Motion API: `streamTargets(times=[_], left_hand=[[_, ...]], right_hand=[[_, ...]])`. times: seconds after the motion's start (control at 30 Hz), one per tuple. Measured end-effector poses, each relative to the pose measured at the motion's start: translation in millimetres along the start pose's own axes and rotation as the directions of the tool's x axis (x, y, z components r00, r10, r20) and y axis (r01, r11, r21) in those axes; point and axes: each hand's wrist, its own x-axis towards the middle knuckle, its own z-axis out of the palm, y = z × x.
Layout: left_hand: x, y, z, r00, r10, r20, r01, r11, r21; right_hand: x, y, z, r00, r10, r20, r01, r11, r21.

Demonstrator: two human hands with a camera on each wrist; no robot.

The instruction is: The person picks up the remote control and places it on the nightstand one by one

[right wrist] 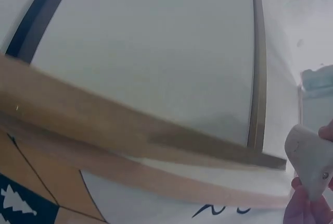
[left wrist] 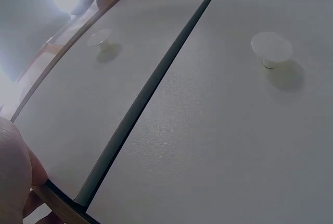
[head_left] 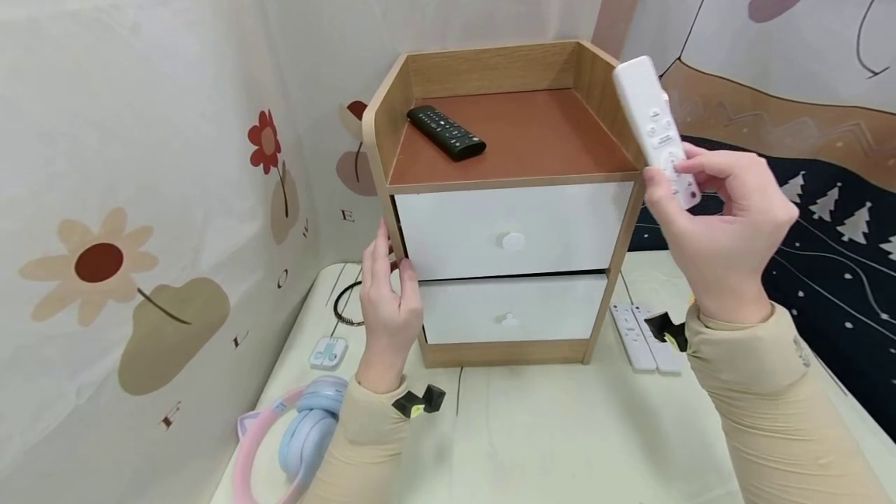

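1. The right hand [head_left: 731,216] has its grip closed, pinching the lower end of the white remote [head_left: 656,131].
2. The white remote is raised beside the top right edge of the cabinet [head_left: 469,216], long axis slanting, free end up-left.
3. The left hand [head_left: 390,306] lays straight fingers along the cabinet's left side.
4. The black remote [head_left: 446,133] lies on top, running back-left to front-right.

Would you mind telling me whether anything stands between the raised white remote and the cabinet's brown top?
At most the right side wall, beside the white remote; from the front, nothing visible blocks the brown top. The black remote lies toward its left.
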Motion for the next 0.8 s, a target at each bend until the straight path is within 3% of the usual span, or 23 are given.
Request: streamTargets(times=[0.2, 0.37, 0.47, 0.63, 0.8], left_hand=[[-1.1, -0.9, -1.2, 1.0, -0.003, -0.005, 0.003, 1.0, 0.002], [-1.1, -0.6, -2.1, 1.0, -0.006, -0.001, 0.006, 1.0, 0.0], [-1.0, 0.2, -2.6, 1.0, -0.01, 0.004, 0.01, 1.0, -0.003], [-0.4, 0.2, -2.7, 1.0, -0.011, 0.008, 0.011, 1.0, -0.002], [-0.6, -0.9, -2.1, 1.0, -0.005, 0.007, 0.005, 1.0, 0.001]], right_hand=[[-4.2, 0.5, 14.5, 0.983, -0.088, 0.162, 0.102, 0.992, -0.076], [-3.1, -1.9, 25.2, 0.951, -0.088, 0.295, 0.131, 0.983, -0.128], [-2.2, -3.6, 30.1, 0.922, -0.092, 0.376, 0.169, 0.969, -0.179], [0.1, -9.7, 36.2, 0.875, -0.066, 0.479, 0.206, 0.947, -0.247], [4.0, -19.4, 43.3, 0.85, 0.006, 0.526, 0.184, 0.934, -0.308]])
